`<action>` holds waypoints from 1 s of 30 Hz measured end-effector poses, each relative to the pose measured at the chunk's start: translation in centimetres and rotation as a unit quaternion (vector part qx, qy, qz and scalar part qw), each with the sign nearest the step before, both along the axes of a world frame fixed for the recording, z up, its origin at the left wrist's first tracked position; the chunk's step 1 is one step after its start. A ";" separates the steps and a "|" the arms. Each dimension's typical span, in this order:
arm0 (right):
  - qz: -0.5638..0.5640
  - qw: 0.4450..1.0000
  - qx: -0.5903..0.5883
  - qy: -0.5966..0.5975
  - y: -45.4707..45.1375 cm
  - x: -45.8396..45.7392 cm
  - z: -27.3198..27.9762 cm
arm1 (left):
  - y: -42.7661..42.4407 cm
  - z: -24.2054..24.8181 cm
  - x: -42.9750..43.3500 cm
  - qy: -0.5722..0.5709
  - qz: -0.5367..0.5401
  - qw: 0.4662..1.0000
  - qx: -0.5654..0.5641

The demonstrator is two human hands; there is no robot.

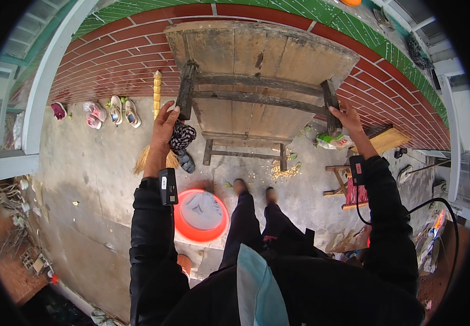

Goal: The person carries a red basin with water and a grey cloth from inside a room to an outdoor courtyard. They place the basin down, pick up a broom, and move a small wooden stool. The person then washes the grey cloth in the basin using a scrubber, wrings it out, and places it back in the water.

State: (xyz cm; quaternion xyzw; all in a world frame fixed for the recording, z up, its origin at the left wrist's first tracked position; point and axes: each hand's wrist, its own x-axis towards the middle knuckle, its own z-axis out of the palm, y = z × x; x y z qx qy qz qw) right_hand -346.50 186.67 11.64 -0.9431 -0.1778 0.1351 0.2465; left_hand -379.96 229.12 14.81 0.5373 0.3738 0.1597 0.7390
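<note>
A weathered wooden table (251,53) is tilted up before the red brick wall, its plank underside facing me. My left hand (163,128) grips the lower end of its left near leg (187,87). The right near leg (331,102) is held at its end by my right hand (348,117). Two dark crossbars run between these legs. The other pair of legs, joined by a thin rail (245,155), points down close to the concrete floor; contact with it is unclear. Beside my left wrist are a black-and-white patterned cloth (182,135) and a dark shoe (187,161).
A straw broom (157,91) stands left of the table. Close to my feet sits a red basin (224,212) holding cloudy liquid. Yellow kernels (285,169) are scattered on the floor. Rightward are a plastic bag (332,141) and a folding stool (342,183). Several shoes (116,110) line the wall.
</note>
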 end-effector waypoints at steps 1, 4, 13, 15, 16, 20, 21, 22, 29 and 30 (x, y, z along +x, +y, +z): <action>0.016 0.998 0.057 0.028 0.6 -0.7 -0.9 | 0.0 0.0 0.7 0.014 -0.010 1.000 0.023; -0.044 0.999 0.002 -0.024 1.7 -2.2 -1.3 | -0.7 -0.4 1.7 0.016 -0.004 1.000 0.017; -0.074 0.993 0.094 0.015 0.6 -5.0 -0.5 | -2.5 -0.6 -0.1 -0.002 0.031 1.000 0.004; -0.085 0.987 0.128 0.038 -0.3 -6.5 -0.9 | -3.9 -0.4 -2.3 -0.010 0.042 0.999 -0.010; -0.055 0.987 0.151 0.028 -0.8 -7.5 -1.0 | -4.8 -0.3 -4.0 -0.006 0.050 0.999 -0.011; -0.015 0.986 0.164 0.019 -3.7 -11.9 -1.5 | -9.8 0.5 -11.0 -0.007 0.074 0.997 -0.030; 0.034 0.984 0.171 -0.020 -4.7 -12.7 -1.6 | -11.0 0.6 -12.4 0.003 0.084 0.996 -0.027; 0.015 0.990 0.139 -0.001 -5.4 -13.5 -1.7 | -11.7 0.7 -13.6 0.033 0.069 0.996 -0.037; 0.032 0.928 0.256 0.268 -8.7 -14.4 -0.4 | -17.5 -0.8 -18.9 0.074 0.071 0.994 -0.044; 0.013 0.912 0.268 0.310 -8.6 -14.0 -0.3 | -18.0 -1.0 -19.3 0.093 0.087 0.989 -0.071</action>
